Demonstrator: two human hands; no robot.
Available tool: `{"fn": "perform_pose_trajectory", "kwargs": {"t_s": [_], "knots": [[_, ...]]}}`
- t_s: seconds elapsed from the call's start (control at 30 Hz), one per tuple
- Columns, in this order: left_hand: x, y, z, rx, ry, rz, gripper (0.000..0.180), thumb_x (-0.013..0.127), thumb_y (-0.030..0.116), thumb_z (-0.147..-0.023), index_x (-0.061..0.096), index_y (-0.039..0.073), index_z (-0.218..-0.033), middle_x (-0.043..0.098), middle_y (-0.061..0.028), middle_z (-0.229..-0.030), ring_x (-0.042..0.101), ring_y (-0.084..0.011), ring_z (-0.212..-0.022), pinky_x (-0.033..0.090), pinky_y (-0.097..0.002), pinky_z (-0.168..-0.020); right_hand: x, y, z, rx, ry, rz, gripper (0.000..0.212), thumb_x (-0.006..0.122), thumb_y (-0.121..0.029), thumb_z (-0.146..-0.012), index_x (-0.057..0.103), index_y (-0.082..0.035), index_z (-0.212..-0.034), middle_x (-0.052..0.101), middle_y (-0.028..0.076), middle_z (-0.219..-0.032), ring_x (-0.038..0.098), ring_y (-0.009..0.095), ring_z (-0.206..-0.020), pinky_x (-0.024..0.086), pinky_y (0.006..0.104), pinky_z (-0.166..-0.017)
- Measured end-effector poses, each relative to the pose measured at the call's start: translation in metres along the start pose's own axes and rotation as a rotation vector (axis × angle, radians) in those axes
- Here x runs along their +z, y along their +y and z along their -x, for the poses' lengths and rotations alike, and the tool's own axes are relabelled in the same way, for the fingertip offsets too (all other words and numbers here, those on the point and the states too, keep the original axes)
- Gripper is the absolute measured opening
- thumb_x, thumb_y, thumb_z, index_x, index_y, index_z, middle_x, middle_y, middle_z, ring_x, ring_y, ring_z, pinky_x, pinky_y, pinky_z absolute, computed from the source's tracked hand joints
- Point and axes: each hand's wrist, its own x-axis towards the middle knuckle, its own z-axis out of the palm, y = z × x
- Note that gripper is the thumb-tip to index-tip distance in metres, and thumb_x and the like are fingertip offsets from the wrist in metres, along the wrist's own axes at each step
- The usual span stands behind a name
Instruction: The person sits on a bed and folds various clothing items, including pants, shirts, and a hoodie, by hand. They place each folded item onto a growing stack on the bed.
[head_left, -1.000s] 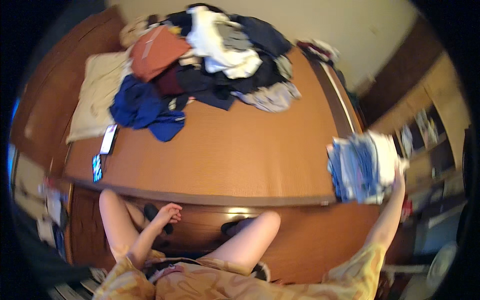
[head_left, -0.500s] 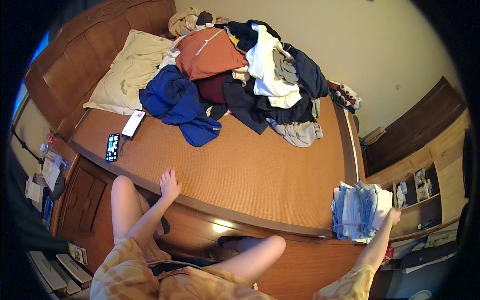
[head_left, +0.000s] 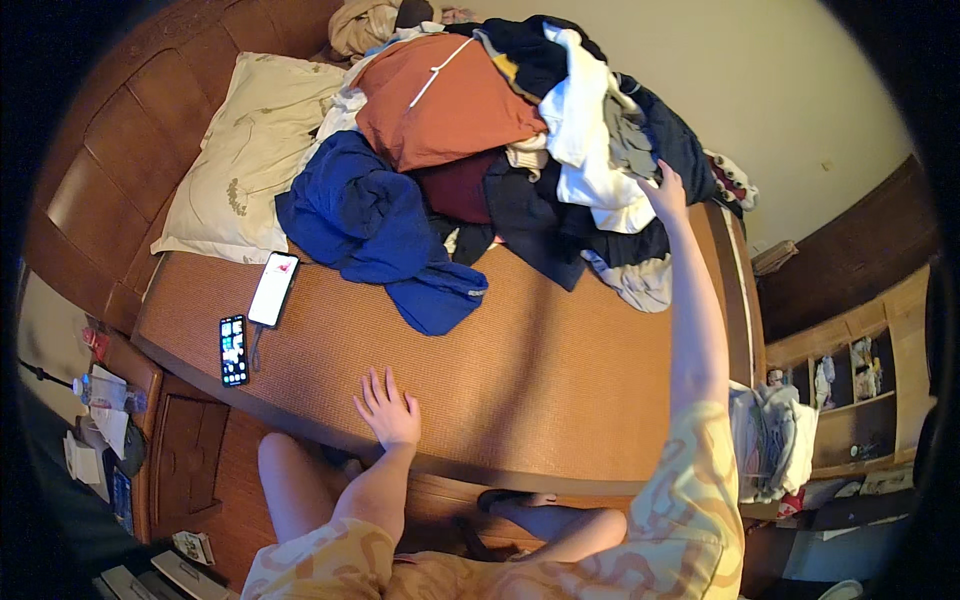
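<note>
My left hand (head_left: 388,410) rests on the woven bed mat (head_left: 590,370) near its front edge, fingers spread and nothing in them. With the arm stretched far forward, my right hand (head_left: 668,198) is at the right side of a heap of clothes, its thumb and fingers apart. It lies against or just over a grey garment (head_left: 630,140) and a white garment (head_left: 580,130); whether it touches them I cannot tell. A dark navy garment (head_left: 680,135) lies just beyond the hand. To the right of my sleeve, partly hidden by it, sits a stack of folded light-blue and white clothes (head_left: 785,440).
Left of the rust-orange garment (head_left: 450,100) and the blue garment (head_left: 370,220) lies a beige pillow (head_left: 245,150). Two phones (head_left: 272,290) with lit screens lie on the mat's left. A wooden shelf unit (head_left: 860,410) stands at the right, a cluttered bedside cabinet (head_left: 150,400) at the left.
My right hand has left the folded stack and reached forward to the heap. My left hand has its fingers more spread on the mat. The view has shifted nearer the bed.
</note>
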Motion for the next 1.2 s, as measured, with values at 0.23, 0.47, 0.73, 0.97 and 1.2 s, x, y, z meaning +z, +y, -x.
{"fn": "perform_pose_trajectory", "kwargs": {"t_s": [0.23,0.47,0.73,0.97,1.2], "knots": [[-0.004,-0.005,-0.005,-0.039,-0.101,0.006,0.060,0.051,0.030,-0.080,0.036,0.015,-0.136,0.026,-0.0120,-0.145,0.022,-0.0295,-0.134,0.012,-0.0545,-0.108,0.077,-0.080,-0.062,0.179,0.083,0.266,0.074,0.065,-0.040,-0.076,0.030,-0.021,-0.139,0.037,0.007,-0.138,0.038,0.032,-0.124,0.038,0.0459,-0.097],[-0.004,-0.007,-0.009,-0.054,-0.125,0.037,0.059,0.050,0.030,-0.081,0.036,0.014,-0.136,0.027,-0.0119,-0.144,0.021,-0.0293,-0.135,0.010,-0.0546,-0.108,0.085,-0.047,-0.102,0.286,-0.075,0.181,0.045,0.045,-0.039,-0.089,0.051,-0.007,-0.121,0.060,0.019,-0.111,0.055,0.037,-0.105,0.043,0.0440,-0.087],[0.000,0.002,-0.010,-0.004,-0.096,0.073,0.059,0.052,0.029,-0.078,0.039,0.013,-0.134,0.031,-0.0121,-0.142,0.026,-0.0300,-0.132,0.013,-0.0548,-0.107,-0.018,-0.008,-0.098,-0.208,0.137,-0.288,0.031,0.045,-0.026,-0.092,0.057,0.003,-0.090,0.051,0.011,-0.069,0.045,0.015,-0.065,0.041,0.0298,-0.064],[0.011,-0.006,-0.001,-0.034,-0.085,0.084,0.060,0.052,0.030,-0.079,0.037,0.013,-0.134,0.031,-0.0121,-0.141,0.024,-0.0288,-0.133,0.012,-0.0547,-0.108,-0.169,-0.096,0.134,0.421,0.346,-1.055,0.046,0.046,-0.037,-0.090,0.050,-0.004,-0.121,0.055,0.012,-0.117,0.053,0.025,-0.107,0.045,0.0387,-0.088],[0.009,-0.015,0.006,-0.007,0.031,0.098,0.059,0.050,0.035,-0.080,0.037,0.015,-0.135,0.032,-0.0094,-0.141,0.022,-0.0284,-0.133,0.010,-0.0530,-0.108,-0.110,-0.126,0.366,0.644,-0.038,-1.448,0.052,0.042,-0.038,-0.094,0.037,-0.001,-0.131,0.043,0.013,-0.131,0.038,0.025,-0.123,0.024,0.0427,-0.107]]}}
